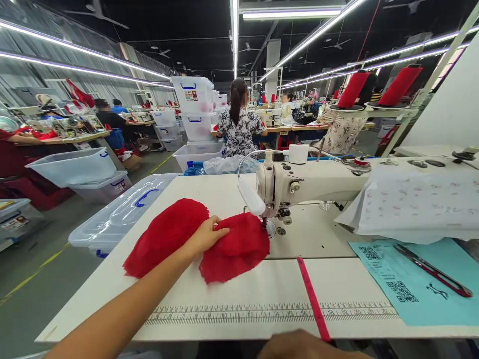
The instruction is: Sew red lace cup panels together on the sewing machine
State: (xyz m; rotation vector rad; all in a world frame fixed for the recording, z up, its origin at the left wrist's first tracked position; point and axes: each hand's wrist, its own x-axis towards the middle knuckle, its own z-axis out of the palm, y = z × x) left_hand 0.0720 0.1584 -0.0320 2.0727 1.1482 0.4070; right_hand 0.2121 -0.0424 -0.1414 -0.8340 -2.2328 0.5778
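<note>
My left hand (205,236) reaches across the table and grips the left edge of a red fabric piece (237,249), thumb on top and fingers partly hidden. That piece lies with its right end beside the needle area of a white sewing machine (286,182). A second red fabric piece (164,237), rounded in outline, lies flat on the table to the left of my hand. At the bottom edge of the view, my right hand (299,345) is blurred and cut off, below the table's front edge; its fingers are not visible.
A printed ruler (269,313) runs along the white table front, crossed by a red tape strip (313,299). At right, thread snips (434,269) rest on a blue paper sheet (381,284). A lidded plastic bin (123,214) stands left. A person (241,124) sits ahead.
</note>
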